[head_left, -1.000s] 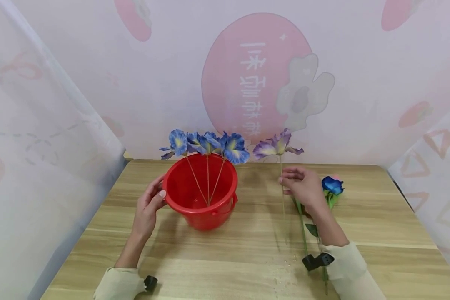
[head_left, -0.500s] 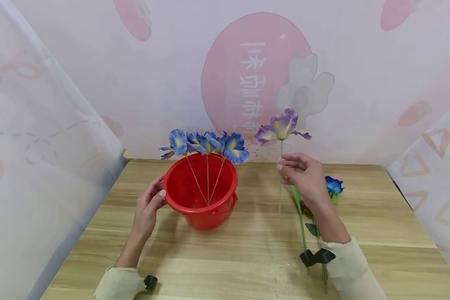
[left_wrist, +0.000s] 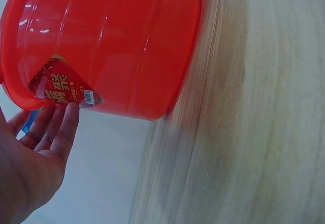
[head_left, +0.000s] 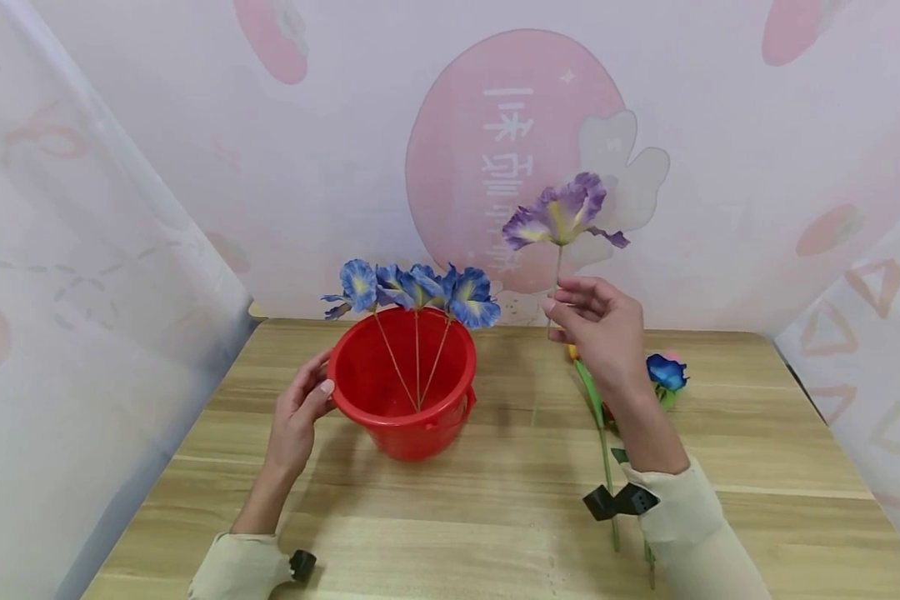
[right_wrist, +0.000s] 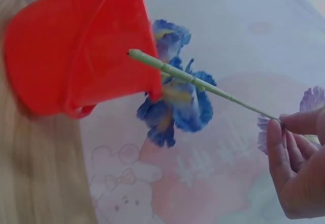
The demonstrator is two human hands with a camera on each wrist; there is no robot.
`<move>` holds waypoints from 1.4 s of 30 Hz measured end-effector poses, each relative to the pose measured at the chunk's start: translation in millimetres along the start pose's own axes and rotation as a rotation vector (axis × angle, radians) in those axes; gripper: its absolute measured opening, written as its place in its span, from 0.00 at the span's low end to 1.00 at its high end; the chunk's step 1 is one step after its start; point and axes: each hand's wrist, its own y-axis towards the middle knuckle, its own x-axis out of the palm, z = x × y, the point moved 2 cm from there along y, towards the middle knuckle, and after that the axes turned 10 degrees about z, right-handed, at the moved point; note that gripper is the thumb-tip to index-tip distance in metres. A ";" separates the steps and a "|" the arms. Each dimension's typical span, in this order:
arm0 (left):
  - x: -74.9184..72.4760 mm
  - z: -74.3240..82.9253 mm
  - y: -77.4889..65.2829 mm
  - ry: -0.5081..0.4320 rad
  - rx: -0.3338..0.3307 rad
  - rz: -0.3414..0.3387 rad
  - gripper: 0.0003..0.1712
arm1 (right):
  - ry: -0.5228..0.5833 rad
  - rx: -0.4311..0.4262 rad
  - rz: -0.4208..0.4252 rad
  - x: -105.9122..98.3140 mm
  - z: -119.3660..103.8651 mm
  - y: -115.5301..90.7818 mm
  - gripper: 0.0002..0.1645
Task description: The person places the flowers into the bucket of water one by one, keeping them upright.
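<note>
My left hand [head_left: 300, 408] is at the left side of a red bucket [head_left: 412, 437], thumb at the rim. In the left wrist view its fingers [left_wrist: 66, 132] touch the bucket's wall beside a label [left_wrist: 63, 84]. Three blue artificial irises [head_left: 417, 287] lean in the bucket, their blooms above the far rim. My right hand [head_left: 600, 329] pinches the stem of a purple artificial iris [head_left: 566, 212], held upright in the air right of the bucket. In the right wrist view the green stem [right_wrist: 183, 76] sticks out past the fingertips, its end overlapping the bucket.
Right of the bucket, several artificial flowers lie on the wooden table [head_left: 450, 533], among them a blue one [head_left: 666, 372]; my right forearm partly covers them. A printed backdrop [head_left: 330, 150] stands behind the table's far edge.
My right hand has lifted the purple iris higher, its bloom rising against the backdrop, and has drifted slightly left. The left hand, bucket and blue irises stay in place.
</note>
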 end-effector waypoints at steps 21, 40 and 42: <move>1.7 -1.8 0.2 -0.030 0.002 0.007 0.28 | 0.147 -0.142 -0.048 78.0 -34.8 4.2 0.18; -0.4 -3.3 0.6 -0.046 0.003 0.005 0.27 | 0.030 -0.215 -0.056 136.1 -16.8 7.0 0.15; 0.0 -3.0 0.9 -0.046 0.005 0.003 0.27 | 0.031 -0.207 -0.056 140.4 -16.8 8.1 0.15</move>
